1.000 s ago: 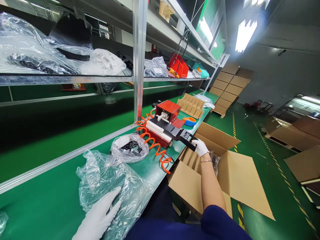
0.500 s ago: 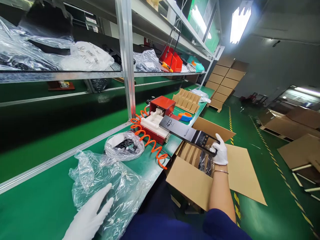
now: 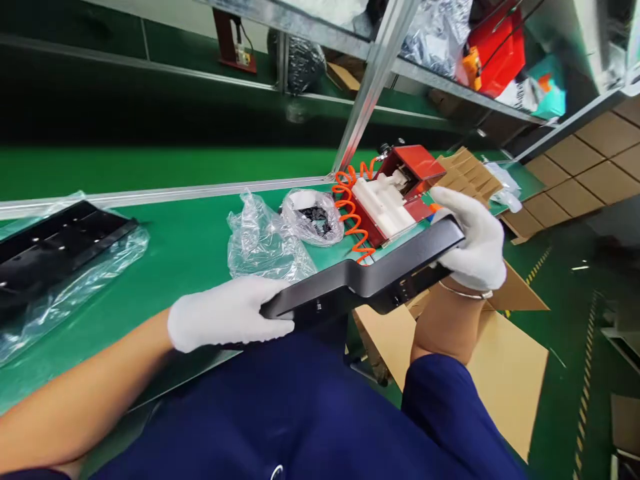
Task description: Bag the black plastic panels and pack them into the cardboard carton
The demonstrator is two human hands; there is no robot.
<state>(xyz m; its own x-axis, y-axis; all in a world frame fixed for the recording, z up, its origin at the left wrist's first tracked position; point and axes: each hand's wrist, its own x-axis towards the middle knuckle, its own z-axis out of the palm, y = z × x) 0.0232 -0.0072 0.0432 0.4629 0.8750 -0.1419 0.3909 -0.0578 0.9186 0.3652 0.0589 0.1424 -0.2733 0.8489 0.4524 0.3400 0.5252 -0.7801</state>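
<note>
A long black bent panel spans between my two gloved hands in front of my body, tilted up toward the right. My left hand grips its lower left end, thumb above and fingers beneath. Around the raised right end closes my right hand, in a white glove too. Behind the panel on the green bench lie a crumpled clear plastic bag and a clear bag of small black parts. A red machine with a white bed stands beyond the panel.
An orange coiled hose runs beside the machine. At far left a black part lies on plastic. An open cardboard box is below my right arm. A metal post and shelf rise behind. Cardboard dividers sit past the machine.
My right hand has brought the panel from above the box toward my body and turned it on edge. My left hand has left the plastic bag and taken the other end. The view has swung left.
</note>
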